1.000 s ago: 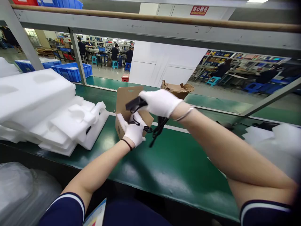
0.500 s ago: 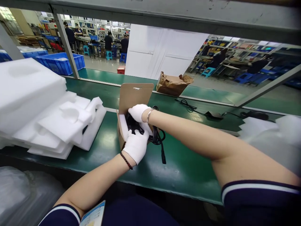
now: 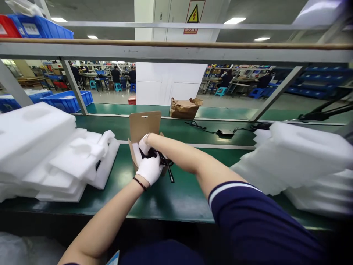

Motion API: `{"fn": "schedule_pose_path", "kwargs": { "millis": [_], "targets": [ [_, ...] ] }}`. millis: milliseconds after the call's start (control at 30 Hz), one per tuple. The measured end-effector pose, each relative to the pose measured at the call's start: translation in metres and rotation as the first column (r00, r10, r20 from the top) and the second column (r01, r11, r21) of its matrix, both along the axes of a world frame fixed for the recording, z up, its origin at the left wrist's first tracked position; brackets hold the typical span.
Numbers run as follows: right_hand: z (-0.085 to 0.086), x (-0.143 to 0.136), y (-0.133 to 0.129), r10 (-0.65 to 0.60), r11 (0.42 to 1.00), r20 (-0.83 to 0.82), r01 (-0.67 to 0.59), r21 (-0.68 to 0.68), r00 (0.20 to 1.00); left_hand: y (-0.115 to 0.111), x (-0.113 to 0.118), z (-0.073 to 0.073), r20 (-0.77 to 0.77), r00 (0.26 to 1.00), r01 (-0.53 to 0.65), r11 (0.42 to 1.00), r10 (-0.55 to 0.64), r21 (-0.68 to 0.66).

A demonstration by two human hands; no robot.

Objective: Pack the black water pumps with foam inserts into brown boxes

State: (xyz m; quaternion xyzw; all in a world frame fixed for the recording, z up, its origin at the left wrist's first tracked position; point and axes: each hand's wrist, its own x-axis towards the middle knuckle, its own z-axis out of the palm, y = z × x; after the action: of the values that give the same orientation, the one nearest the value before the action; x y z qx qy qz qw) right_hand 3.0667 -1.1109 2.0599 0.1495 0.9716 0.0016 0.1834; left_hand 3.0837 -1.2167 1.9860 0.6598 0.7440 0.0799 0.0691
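Observation:
An open cardboard box (image 3: pixel 145 127) with its lid raised stands on the green bench, lined with white foam. My right hand (image 3: pixel 144 144), in a white glove, reaches down inside the box near the lid, and its fingers are hidden. At the front of the box my left hand (image 3: pixel 150 169), also gloved, lies over the edge against a black cable (image 3: pixel 162 159); its fingertips are hidden among the cable and foam. The cable's loops and its plug (image 3: pixel 171 175) hang out over the right side of the box.
White foam pieces (image 3: pixel 79 151) are piled on the left, more foam (image 3: pixel 303 154) on the right. Behind are a crumpled paper bag (image 3: pixel 184 108), a black adapter with cable (image 3: pixel 224 134) and a metal rack post (image 3: pixel 74 86). People sit in the background.
The view has tilted up and shifted, showing more of the rack and the right foam pile. My right hand has sunk deeper into the box; my left hand stays at its front.

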Motion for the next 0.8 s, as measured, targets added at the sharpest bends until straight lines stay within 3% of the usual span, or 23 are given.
{"fn": "schedule_pose_path", "kwargs": {
  "millis": [67, 133, 233, 333, 400, 533, 600, 700, 800],
  "targets": [
    [0.024, 0.011, -0.003, -0.003, 0.997, -0.028, 0.005, 0.079, 1.0, 0.005, -0.004, 0.007, 0.001, 1.0, 0.01, 1.0, -0.01, 0.017],
    [0.042, 0.034, -0.003, -0.079, 0.971, -0.132, 0.107, 0.214, 0.988, 0.014, -0.011, 0.019, -0.027, 0.998, 0.06, 0.996, -0.058, 0.06],
    [0.052, 0.081, -0.003, -0.267, 0.918, -0.142, 0.296, 0.262, 0.953, 0.03, -0.028, 0.042, -0.127, 0.982, 0.144, 0.989, -0.138, 0.045],
    [0.04, 0.116, -0.005, -0.355, 0.919, -0.059, 0.36, 0.158, 0.933, 0.041, -0.04, 0.056, -0.276, 0.915, 0.292, 0.955, -0.294, -0.051],
    [0.027, 0.127, -0.005, -0.384, 0.913, -0.045, 0.386, 0.134, 0.922, 0.043, -0.042, 0.054, -0.355, 0.849, 0.385, 0.918, -0.391, -0.091],
    [0.006, 0.136, -0.004, -0.442, 0.889, -0.012, 0.44, 0.122, 0.897, 0.04, -0.04, 0.036, -0.339, 0.853, 0.361, 0.918, -0.397, -0.166],
    [0.001, 0.141, -0.004, -0.471, 0.873, -0.015, 0.469, 0.136, 0.882, 0.041, -0.043, 0.036, -0.368, 0.851, 0.345, 0.927, -0.376, -0.149],
    [-0.004, 0.145, -0.008, -0.456, 0.885, -0.033, 0.457, 0.087, 0.889, 0.049, -0.056, 0.051, -0.51, 0.784, 0.363, 0.928, -0.353, -0.084],
    [-0.012, 0.138, -0.014, -0.455, 0.888, -0.171, 0.459, -0.02, 0.874, 0.057, -0.073, 0.067, -0.62, 0.683, 0.431, 0.899, -0.385, -0.084]
  ]
}}
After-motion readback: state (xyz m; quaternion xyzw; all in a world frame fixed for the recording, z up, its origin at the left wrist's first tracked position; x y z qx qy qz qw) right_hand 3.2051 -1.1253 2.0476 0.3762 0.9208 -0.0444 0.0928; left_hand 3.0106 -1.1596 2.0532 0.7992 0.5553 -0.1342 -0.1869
